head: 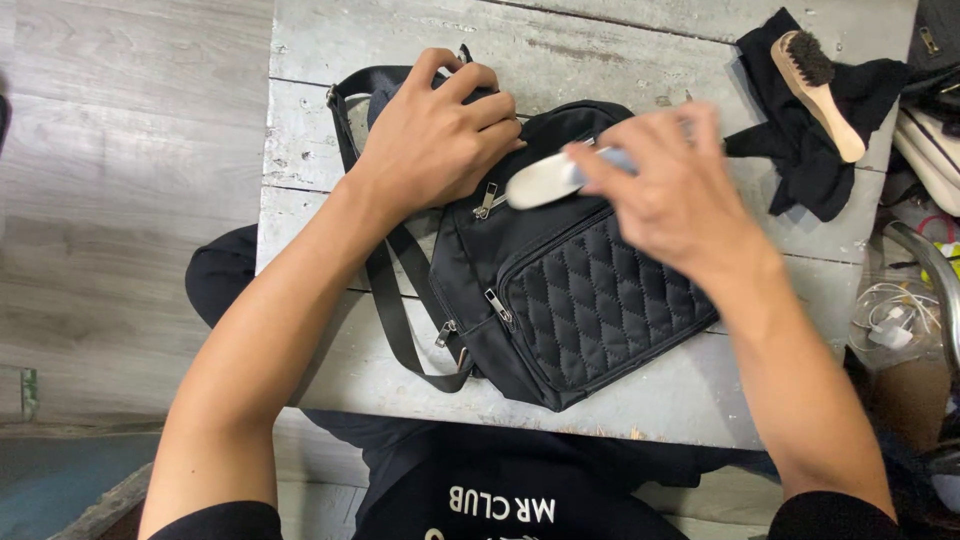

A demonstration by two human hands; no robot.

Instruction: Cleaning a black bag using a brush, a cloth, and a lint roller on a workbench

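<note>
Nearest to us, on the weathered grey counter [330, 375], we are working over a black bag [560, 300] that is lying flat with its quilted front pocket facing up and its strap [395, 310] trailing off toward our left. We are pressing our left hand [435, 135] down on the bag's upper part, fingers spread and curled over the fabric — pinning it rather than gripping anything loose. Our right hand [680, 190] is clenching around a pale brush [545, 180], whose rounded end is sticking out past the fingers and touching the bag just above the quilted pocket; the hand is blurring, so we cannot tell how the fingers are sitting on the handle. Farther back, at the counter's far right corner, a black cloth [810, 150] is lying crumpled — and a wooden brush [815, 90] with dark bristles is resting on top of it, well apart from both hands.
</note>
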